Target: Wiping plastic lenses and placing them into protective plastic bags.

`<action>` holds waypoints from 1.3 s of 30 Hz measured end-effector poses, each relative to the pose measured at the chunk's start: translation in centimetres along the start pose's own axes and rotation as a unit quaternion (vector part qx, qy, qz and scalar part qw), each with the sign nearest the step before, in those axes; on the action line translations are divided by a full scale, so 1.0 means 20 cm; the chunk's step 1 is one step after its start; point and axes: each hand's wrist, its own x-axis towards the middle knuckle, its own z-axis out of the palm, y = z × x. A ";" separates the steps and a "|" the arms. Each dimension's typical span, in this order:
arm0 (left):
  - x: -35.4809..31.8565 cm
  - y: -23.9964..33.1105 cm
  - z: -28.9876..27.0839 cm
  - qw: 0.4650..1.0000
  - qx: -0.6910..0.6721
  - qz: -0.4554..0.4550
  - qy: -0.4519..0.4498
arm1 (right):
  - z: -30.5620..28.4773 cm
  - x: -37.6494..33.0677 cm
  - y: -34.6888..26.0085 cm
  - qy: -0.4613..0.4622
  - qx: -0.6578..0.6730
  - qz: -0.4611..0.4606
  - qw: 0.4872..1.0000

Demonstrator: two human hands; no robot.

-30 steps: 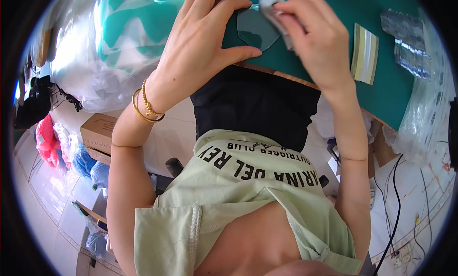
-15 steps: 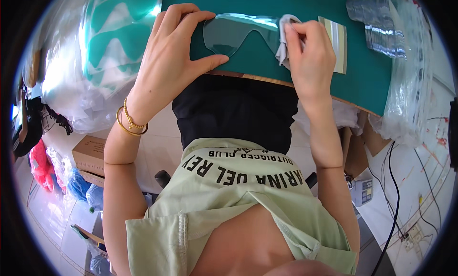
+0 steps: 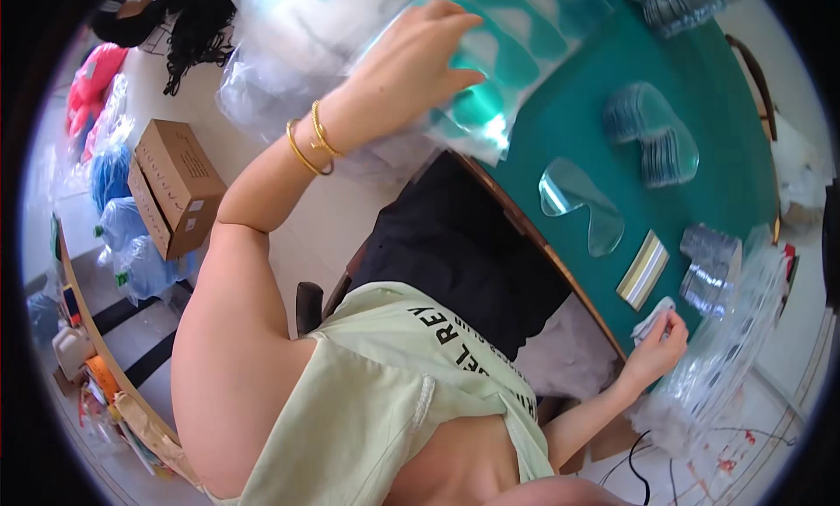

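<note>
My left hand (image 3: 420,64), fingers spread and holding nothing, is over a clear plastic sheet (image 3: 503,55) patterned with lens-like shapes on the table's far left. A crumpled pale grey cloth (image 3: 654,321) is pinched in my right hand (image 3: 661,353) at the table's near right edge. Between the hands, a clear goggle-shaped lens (image 3: 577,200) lies by itself on the green tabletop (image 3: 560,125). Close to the cloth sits a flat pad with yellowish and white stripes (image 3: 643,270).
Stacks of clear lenses stand farther back (image 3: 669,143), beside the striped pad (image 3: 710,265) and at the far edge (image 3: 674,7). Clear plastic bags (image 3: 731,340) hang over the right side. A cardboard box (image 3: 179,187) is on the floor at left.
My left hand has let go of the lens and reached left over the plastic sheet. My right hand, with the cloth, has moved off the lens to the right. The view has turned left.
</note>
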 end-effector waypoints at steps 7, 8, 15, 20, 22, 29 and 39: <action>-0.06 -0.22 -0.16 0.986 0.025 -0.149 -0.073 | 0.05 0.20 -0.53 0.035 0.097 -0.103 0.989; -0.06 -0.22 -0.17 0.984 0.007 -0.160 -0.078 | 0.07 0.22 -0.69 0.013 0.125 -0.116 0.985; -0.09 -0.31 -0.23 0.910 -0.284 -0.290 -0.085 | 0.32 0.33 -1.49 -0.165 0.469 -0.247 0.832; -0.13 -0.32 -0.23 0.818 -0.497 -0.276 -0.087 | 0.39 0.38 -1.81 -0.199 0.489 -0.263 0.807; -0.14 -0.30 -0.23 0.825 -0.500 -0.250 -0.080 | 0.38 0.40 -1.84 -0.176 0.470 -0.289 0.815; -0.16 -0.33 -0.24 0.889 -0.414 -0.169 -0.093 | 0.35 0.44 -1.85 -0.260 0.457 -0.267 0.807; -0.18 -0.34 -0.18 0.835 -0.479 -0.237 -0.130 | 0.39 0.41 -1.83 -0.291 0.487 -0.254 0.783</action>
